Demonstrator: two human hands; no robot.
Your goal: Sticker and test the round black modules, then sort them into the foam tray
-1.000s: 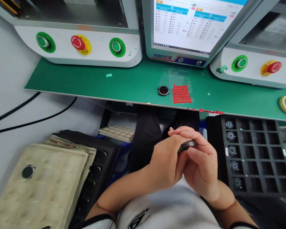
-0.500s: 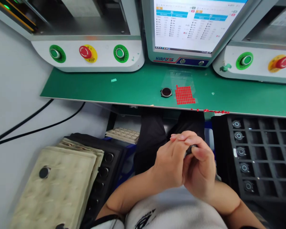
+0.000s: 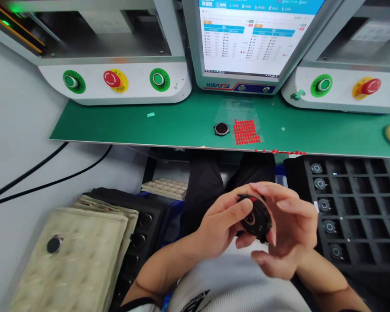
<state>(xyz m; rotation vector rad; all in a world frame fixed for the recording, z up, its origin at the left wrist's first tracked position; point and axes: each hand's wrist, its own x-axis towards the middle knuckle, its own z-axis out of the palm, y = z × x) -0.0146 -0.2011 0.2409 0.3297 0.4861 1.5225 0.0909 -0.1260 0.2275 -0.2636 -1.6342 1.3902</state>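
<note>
A round black watch case (image 3: 259, 222) without a strap is in my left hand (image 3: 219, 223), above my lap. The left thumb presses on its back, close to a bit of red (image 3: 252, 199) at the upper edge. My right hand (image 3: 294, 229) curves around the case's right side with thumb and fingers apart; whether a fingertip touches the case I cannot tell. Another watch case (image 3: 221, 128), its dark face up, lies on the green bench (image 3: 123, 125). Beside it is a sheet of small red stickers (image 3: 247, 132).
Loose red stickers (image 3: 279, 152) cling along the bench edge. A black compartment tray (image 3: 354, 203) at right holds several watch cases in its left column. Stacked beige trays (image 3: 84, 242) stand at left, one watch case (image 3: 54, 244) on top. Behind are a monitor (image 3: 247, 47) and machine buttons (image 3: 112, 79).
My hands were clasped around the watch case, mostly hiding it. Now the right hand has opened away to the right, and the case's back shows in my left hand. The view has shifted slightly.
</note>
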